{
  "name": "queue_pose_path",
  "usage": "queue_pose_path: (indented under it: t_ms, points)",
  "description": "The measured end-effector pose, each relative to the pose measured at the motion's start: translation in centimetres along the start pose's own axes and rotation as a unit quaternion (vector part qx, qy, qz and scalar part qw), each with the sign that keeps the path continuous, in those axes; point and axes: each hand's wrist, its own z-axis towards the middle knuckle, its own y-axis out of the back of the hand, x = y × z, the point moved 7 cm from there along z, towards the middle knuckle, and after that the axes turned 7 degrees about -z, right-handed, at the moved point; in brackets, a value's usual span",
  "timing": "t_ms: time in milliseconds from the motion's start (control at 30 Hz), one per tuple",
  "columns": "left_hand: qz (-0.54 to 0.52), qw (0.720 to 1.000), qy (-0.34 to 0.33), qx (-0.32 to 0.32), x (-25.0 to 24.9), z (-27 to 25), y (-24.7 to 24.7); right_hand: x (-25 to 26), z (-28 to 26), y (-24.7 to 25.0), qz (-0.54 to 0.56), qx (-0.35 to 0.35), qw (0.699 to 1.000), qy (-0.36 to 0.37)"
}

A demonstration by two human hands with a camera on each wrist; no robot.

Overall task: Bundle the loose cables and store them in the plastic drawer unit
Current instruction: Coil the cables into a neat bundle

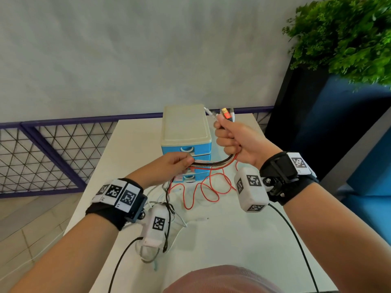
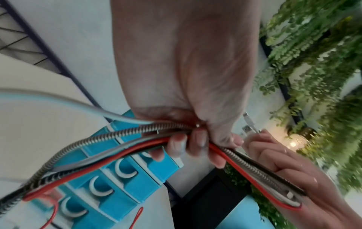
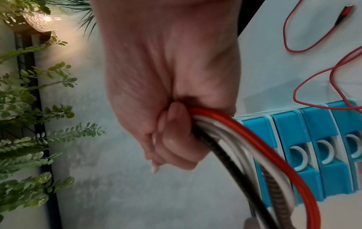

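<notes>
- Gathered run of mixed cables (image 1: 213, 164) (one red, several white, one black, one wound in a metal spring sheath): held in the air between both hands, in front of the drawer unit. The plug ends (image 1: 225, 114) stand together above the right fist; the tails drop to the table.
- Right hand (image 1: 233, 137): a closed fist, its grip clamped round the cables just below the plugs. The right wrist view shows red, white and black strands leaving the fist together.
- Left hand (image 1: 173, 167): fingers and thumb pinched round the same cables further along, in front of the drawer fronts.
- Loose red cable length (image 1: 203, 192): in slack loops on the table, not yet gathered.
- Thin white and dark cable tails (image 1: 169, 205): tangled on the table below the left wrist.
- Small blue plastic drawer unit with a cream lid (image 1: 186, 125): upright at the far part of the table, behind the hands. The pull handles (image 2: 101, 186) show on every visible front; all seem closed.
- White table (image 1: 243, 250): carries the unit and the cable tails.
- Green leafy plant (image 1: 347, 37): at the far right, well apart from the work.
- Progress, as a judgement: ends aligned and collected, so bundling has begun. Left to do: coil or fold the trailing lengths, secure the bundle, open a drawer, put the bundle inside, close it.
</notes>
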Motion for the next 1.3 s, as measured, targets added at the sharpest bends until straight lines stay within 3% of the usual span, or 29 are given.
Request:
queue_pose_path:
  t_ms: [133,300,400,567,800,933,1167,1300]
  points:
    - [0.064,0.997,-0.042,-0.005,-1.3,0.2,0.3,-0.8,-0.2,-1.0,-0.036,0.039,0.998,-0.019]
    - [0.139,0.988,-0.06,-0.02,-2.6,0.5,0.7,-2.0,0.2,-0.6,-0.01,0.005,1.0,-0.016]
    - [0.168,0.983,-0.059,-0.036,-3.3,0.8,1.1,-3.0,0.3,0.0,-0.047,-0.01,0.998,-0.037]
    - [0.213,0.975,-0.047,-0.042,-4.1,1.3,1.0,-3.8,-0.3,-1.4,-0.071,0.034,0.994,-0.079]
    - [0.203,0.975,-0.055,-0.069,-5.0,1.6,0.7,-5.5,-0.1,-2.9,-0.09,0.106,0.985,-0.098]
    - [0.12,0.988,-0.042,-0.086,-4.8,1.4,0.9,-5.6,-0.9,-3.8,-0.051,0.166,0.98,-0.093]
    - [0.121,0.986,-0.029,-0.115,-4.3,1.2,1.7,-6.0,-0.7,-3.9,-0.08,0.159,0.981,-0.076]
    - [0.075,0.981,0.017,-0.177,-3.0,1.3,2.6,-5.5,-0.7,-3.3,-0.091,0.167,0.98,-0.061]
